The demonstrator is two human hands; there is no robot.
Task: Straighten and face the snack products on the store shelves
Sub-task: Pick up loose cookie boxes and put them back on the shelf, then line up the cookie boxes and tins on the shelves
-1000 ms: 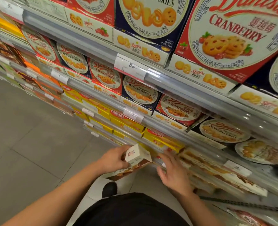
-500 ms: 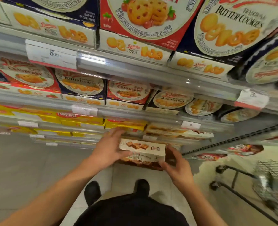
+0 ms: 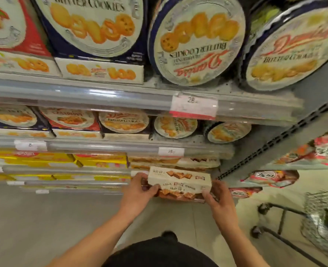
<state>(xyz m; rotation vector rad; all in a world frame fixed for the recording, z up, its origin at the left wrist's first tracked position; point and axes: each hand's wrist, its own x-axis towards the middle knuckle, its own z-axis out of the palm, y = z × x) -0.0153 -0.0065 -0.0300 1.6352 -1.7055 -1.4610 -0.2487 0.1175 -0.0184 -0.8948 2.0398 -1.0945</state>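
Since the earlier frame, view shifted right; wafer box (image 3: 179,180) held level at the low shelf (image 3: 109,171) edge. Left hand (image 3: 138,191) grips its left end, right hand (image 3: 218,197) its right end, hands apart. Judged light, thin card, easily crushed, contents brittle; best held by the short ends, printed face outward.

Pale grey floor tiles (image 3: 43,224) stretch below the grey metal shelving (image 3: 120,95) in front of me, and a wire shopping trolley (image 3: 321,218) stands to the right of that shelving.
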